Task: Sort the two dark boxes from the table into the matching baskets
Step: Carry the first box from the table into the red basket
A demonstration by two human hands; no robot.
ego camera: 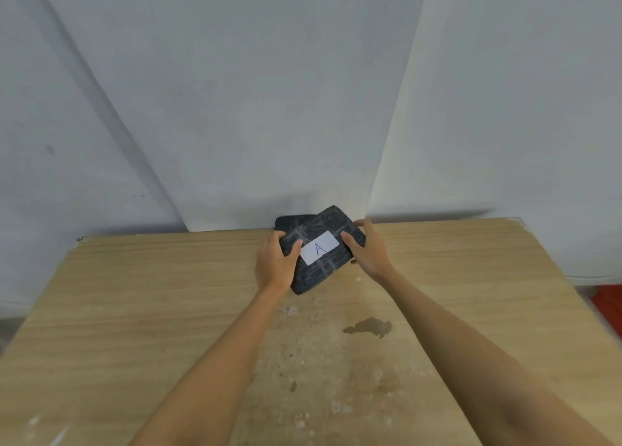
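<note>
A dark box (319, 270) wrapped in black tape, with a white label marked "A", sits tilted near the far edge of the wooden table (134, 311). My left hand (277, 264) grips its left side, thumb on top by the label. My right hand (365, 248) grips its right side. Behind it and partly hidden lies a second dark box (291, 221), against the wall. The box with the label rests partly on top of that one. No basket is in view.
A grey wall (269, 109) rises straight behind the table's far edge. A dark stain (368, 328) and pale flecks mark the tabletop's middle. Something red (609, 302) shows on the floor beyond the table's right edge.
</note>
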